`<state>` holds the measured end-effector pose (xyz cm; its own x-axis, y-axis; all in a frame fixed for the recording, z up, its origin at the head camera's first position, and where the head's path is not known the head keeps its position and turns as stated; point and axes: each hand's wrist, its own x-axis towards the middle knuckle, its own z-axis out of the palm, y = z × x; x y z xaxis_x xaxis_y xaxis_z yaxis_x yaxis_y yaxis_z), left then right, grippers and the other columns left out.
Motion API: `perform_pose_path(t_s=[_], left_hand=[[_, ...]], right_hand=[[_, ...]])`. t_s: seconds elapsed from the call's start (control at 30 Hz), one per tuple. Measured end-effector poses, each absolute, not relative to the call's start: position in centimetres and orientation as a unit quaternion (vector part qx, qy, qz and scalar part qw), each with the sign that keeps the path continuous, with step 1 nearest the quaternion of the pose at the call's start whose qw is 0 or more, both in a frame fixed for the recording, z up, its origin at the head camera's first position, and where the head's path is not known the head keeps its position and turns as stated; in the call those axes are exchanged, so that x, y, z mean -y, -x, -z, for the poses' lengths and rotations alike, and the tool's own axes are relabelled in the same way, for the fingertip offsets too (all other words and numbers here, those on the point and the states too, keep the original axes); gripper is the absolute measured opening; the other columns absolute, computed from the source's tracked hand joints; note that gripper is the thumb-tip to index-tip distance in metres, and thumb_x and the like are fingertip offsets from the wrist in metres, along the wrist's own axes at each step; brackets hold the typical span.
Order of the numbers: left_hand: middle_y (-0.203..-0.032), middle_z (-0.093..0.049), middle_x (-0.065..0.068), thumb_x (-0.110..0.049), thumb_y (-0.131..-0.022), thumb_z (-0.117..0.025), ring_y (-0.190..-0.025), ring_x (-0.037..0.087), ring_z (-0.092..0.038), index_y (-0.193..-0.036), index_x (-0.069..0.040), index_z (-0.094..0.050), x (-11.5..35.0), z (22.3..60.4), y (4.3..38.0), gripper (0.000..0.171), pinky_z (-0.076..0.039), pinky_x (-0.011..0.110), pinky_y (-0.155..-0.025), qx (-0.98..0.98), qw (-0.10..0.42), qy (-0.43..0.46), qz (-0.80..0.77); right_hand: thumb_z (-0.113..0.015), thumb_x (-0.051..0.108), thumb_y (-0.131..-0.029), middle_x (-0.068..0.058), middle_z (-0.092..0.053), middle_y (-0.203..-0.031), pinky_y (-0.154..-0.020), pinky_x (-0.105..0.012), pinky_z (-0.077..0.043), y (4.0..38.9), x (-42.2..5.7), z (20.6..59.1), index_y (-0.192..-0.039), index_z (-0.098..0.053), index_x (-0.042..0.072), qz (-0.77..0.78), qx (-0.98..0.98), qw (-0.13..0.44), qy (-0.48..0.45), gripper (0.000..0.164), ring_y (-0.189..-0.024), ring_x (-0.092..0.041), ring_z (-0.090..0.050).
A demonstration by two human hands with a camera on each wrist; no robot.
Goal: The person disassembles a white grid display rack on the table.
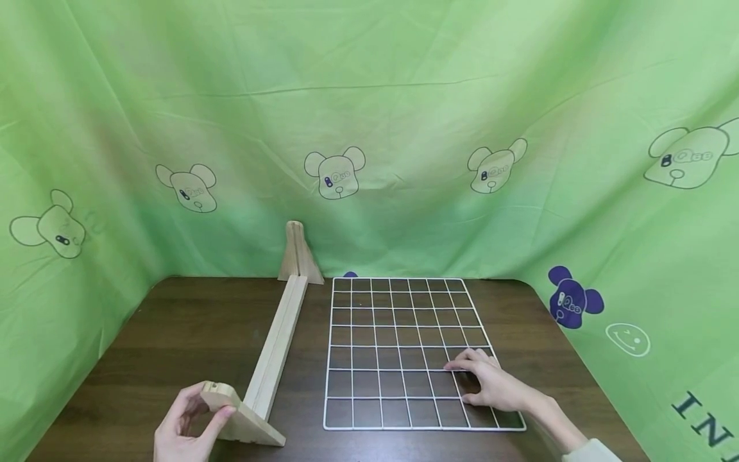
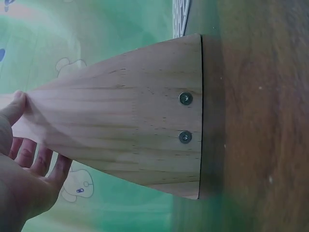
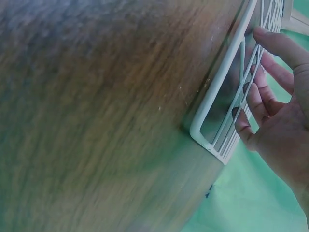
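A pale wooden stand lies along the left half of the table: a long bar (image 1: 278,346) joins a far upright end piece (image 1: 297,253) and a near end piece (image 1: 242,423). My left hand (image 1: 187,427) grips the narrow rounded top of the near piece, thumb on one face and fingers on the other. Two screw heads show low on that wooden board (image 2: 140,116) in the left wrist view. To the right, a white wire grid (image 1: 404,370) lies flat. My right hand (image 1: 493,382) rests on its right side, with thumb and fingertips apart on the wires.
The dark brown wooden table (image 1: 190,321) carries both items. Green fabric (image 1: 404,115) printed with bear heads hangs close behind the table and along both sides. The grid's left edge lies a short gap from the bar.
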<state>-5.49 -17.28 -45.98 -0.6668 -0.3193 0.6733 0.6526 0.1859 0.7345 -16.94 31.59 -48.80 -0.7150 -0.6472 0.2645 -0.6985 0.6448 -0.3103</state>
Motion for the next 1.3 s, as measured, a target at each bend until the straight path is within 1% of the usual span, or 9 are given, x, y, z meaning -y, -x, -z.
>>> perform_pose_path(t_s=[0.07,0.3,0.53,0.57,0.8,0.9,1.03,1.13,1.3], left_hand=[[-0.088,-0.071,-0.006,0.036,-0.058,-0.067,-0.079,0.001,-0.065,-0.101,0.019,-0.056,17.2,45.8,5.4,0.047,-0.049,0.01,-0.074,0.682,0.386,0.109,0.612],[-0.084,-0.068,-0.014,0.034,-0.06,-0.068,-0.08,-0.002,-0.064,-0.1,0.02,-0.054,16.8,45.1,5.3,0.045,-0.049,0.011,-0.074,0.734,0.369,0.07,0.565],[-0.083,-0.07,-0.009,0.033,-0.059,-0.069,-0.078,0.0,-0.064,-0.099,0.018,-0.056,16.0,45.0,5.4,0.045,-0.049,0.01,-0.073,0.727,0.379,0.069,0.568],[-0.083,-0.069,-0.011,0.033,-0.059,-0.07,-0.078,-0.001,-0.064,-0.099,0.017,-0.056,15.9,45.0,5.4,0.045,-0.049,0.011,-0.072,0.731,0.379,0.068,0.563],[-0.081,-0.07,-0.002,0.033,-0.058,-0.07,-0.076,0.002,-0.064,-0.099,0.016,-0.058,15.5,45.1,5.6,0.045,-0.049,0.01,-0.07,0.718,0.387,0.073,0.574],[-0.082,-0.069,-0.009,0.032,-0.059,-0.071,-0.077,-0.001,-0.064,-0.099,0.016,-0.057,15.5,45.0,5.7,0.045,-0.049,0.01,-0.071,0.726,0.384,0.077,0.566],[-0.083,-0.069,-0.009,0.033,-0.058,-0.07,-0.078,-0.001,-0.064,-0.099,0.017,-0.056,15.4,44.9,5.7,0.046,-0.049,0.01,-0.072,0.728,0.386,0.067,0.563],[-0.082,-0.07,-0.004,0.034,-0.057,-0.07,-0.077,0.0,-0.064,-0.098,0.016,-0.058,15.3,45.0,5.5,0.047,-0.049,0.009,-0.073,0.724,0.392,0.047,0.566],[-0.082,-0.068,-0.008,0.034,-0.055,-0.07,-0.077,-0.002,-0.064,-0.097,0.015,-0.058,15.1,45.1,5.1,0.048,-0.05,0.009,-0.074,0.732,0.39,0.022,0.559]], right_hand=[[-0.084,0.011,-0.061,0.005,-0.054,-0.104,-0.077,-0.035,-0.034,16.9,-31.5,48.8,-0.113,-0.066,0.011,-0.2,0.904,0.066,-0.372,0.055,-0.099,-0.015,-0.047],[-0.084,0.01,-0.061,0.004,-0.054,-0.106,-0.077,-0.036,-0.034,16.9,-31.4,48.8,-0.113,-0.067,0.012,-0.199,0.901,0.071,-0.378,0.055,-0.1,-0.016,-0.047],[-0.084,0.012,-0.063,0.002,-0.055,-0.108,-0.079,-0.038,-0.036,17.1,-31.4,48.8,-0.115,-0.067,0.01,-0.199,0.903,0.055,-0.378,0.055,-0.101,-0.017,-0.048],[-0.084,0.013,-0.063,0.002,-0.055,-0.108,-0.079,-0.038,-0.036,17.1,-31.4,48.8,-0.115,-0.067,0.01,-0.199,0.903,0.053,-0.377,0.055,-0.101,-0.017,-0.048],[-0.084,0.015,-0.064,0.003,-0.055,-0.108,-0.081,-0.04,-0.037,17.0,-31.3,48.5,-0.116,-0.067,0.012,-0.204,0.903,0.045,-0.376,0.054,-0.102,-0.017,-0.048],[-0.084,0.016,-0.065,0.003,-0.055,-0.108,-0.081,-0.039,-0.037,17.1,-31.3,48.5,-0.116,-0.067,0.012,-0.203,0.901,0.048,-0.379,0.054,-0.102,-0.016,-0.048],[-0.084,0.016,-0.065,0.002,-0.055,-0.109,-0.08,-0.039,-0.037,17.2,-31.2,48.6,-0.116,-0.067,0.011,-0.204,0.899,0.057,-0.384,0.054,-0.102,-0.017,-0.048],[-0.084,0.016,-0.066,0.003,-0.055,-0.109,-0.08,-0.04,-0.037,16.9,-31.1,48.9,-0.117,-0.067,0.011,-0.203,0.898,0.06,-0.385,0.054,-0.101,-0.018,-0.048],[-0.085,0.013,-0.066,0.003,-0.055,-0.109,-0.079,-0.039,-0.037,16.1,-31.1,48.9,-0.117,-0.067,0.011,-0.202,0.904,0.061,-0.372,0.054,-0.099,-0.016,-0.045]])
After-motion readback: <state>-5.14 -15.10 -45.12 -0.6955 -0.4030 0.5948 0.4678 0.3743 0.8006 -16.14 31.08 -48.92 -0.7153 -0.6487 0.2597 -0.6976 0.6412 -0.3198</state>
